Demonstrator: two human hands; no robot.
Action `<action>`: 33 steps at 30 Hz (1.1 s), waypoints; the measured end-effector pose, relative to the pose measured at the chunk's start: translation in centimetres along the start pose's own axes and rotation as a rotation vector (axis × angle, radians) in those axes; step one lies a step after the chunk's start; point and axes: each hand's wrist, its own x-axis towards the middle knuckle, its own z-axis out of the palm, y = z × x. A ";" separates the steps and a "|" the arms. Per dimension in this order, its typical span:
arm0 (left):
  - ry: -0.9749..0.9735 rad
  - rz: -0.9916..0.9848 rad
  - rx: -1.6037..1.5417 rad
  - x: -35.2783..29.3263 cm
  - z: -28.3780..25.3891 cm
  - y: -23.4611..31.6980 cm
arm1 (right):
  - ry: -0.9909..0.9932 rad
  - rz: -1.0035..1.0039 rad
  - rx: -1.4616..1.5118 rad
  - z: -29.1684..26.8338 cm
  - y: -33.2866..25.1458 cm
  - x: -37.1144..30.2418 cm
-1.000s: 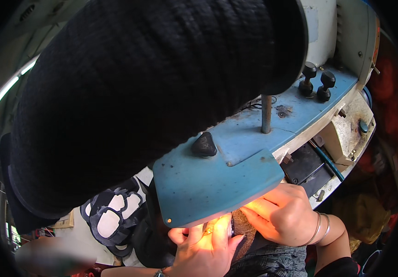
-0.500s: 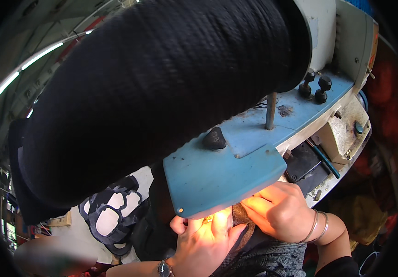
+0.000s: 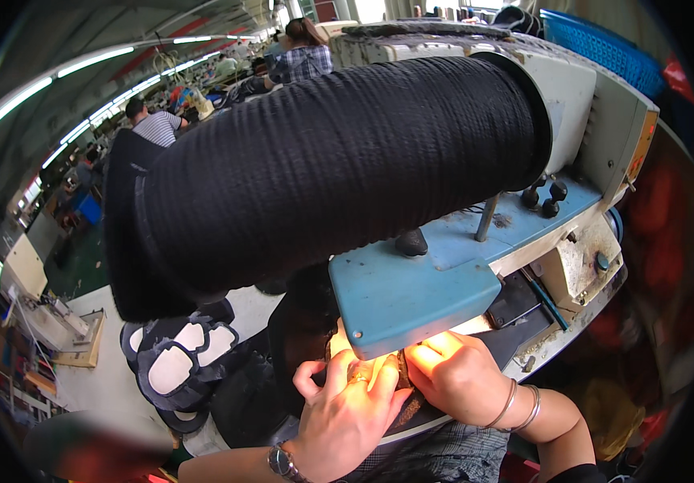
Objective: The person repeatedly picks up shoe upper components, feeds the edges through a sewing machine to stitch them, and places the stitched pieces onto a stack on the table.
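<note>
Under the blue head (image 3: 415, 306) of a machine that looks like a sewing machine, a brown fuzzy piece with a dark edge (image 3: 410, 412) sits in bright warm lamplight. My left hand (image 3: 337, 423), with a watch at the wrist, holds this piece from the left; its fingers are bent and the thumb lies along the piece. From the right, my right hand (image 3: 466, 382) pinches the piece's edge with curled fingers. The blue head partly hides the fingertips and the working point. Above hangs a big spool of black cord or tape (image 3: 339, 177).
Black slipper-like pieces with white pads (image 3: 174, 370) lie stacked on the white table (image 3: 113, 386) at left. Black knobs (image 3: 555, 197) stand on the machine's blue top. A blue basket (image 3: 605, 50) is at back right. Other people (image 3: 303, 56) sit farther back.
My view has tilted up and shifted, so the spool appears lower and the workshop behind it shows. Both hands stay at the brown piece under the machine head.
</note>
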 end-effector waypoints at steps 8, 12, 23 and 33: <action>-0.063 -0.034 -0.007 -0.2 -0.3 0.5 | 0.024 0.091 0.050 0.0 -0.1 0.0; -0.011 0.014 -0.099 -1.0 -0.8 0.5 | -0.003 0.055 0.077 0.3 0.0 -0.1; -0.081 -0.115 -0.068 -6.4 -3.4 2.3 | 0.041 0.025 0.122 -0.8 -4.4 -1.2; 0.098 0.033 0.007 -7.0 -1.6 2.1 | -0.041 0.012 0.107 -0.2 -4.6 -1.9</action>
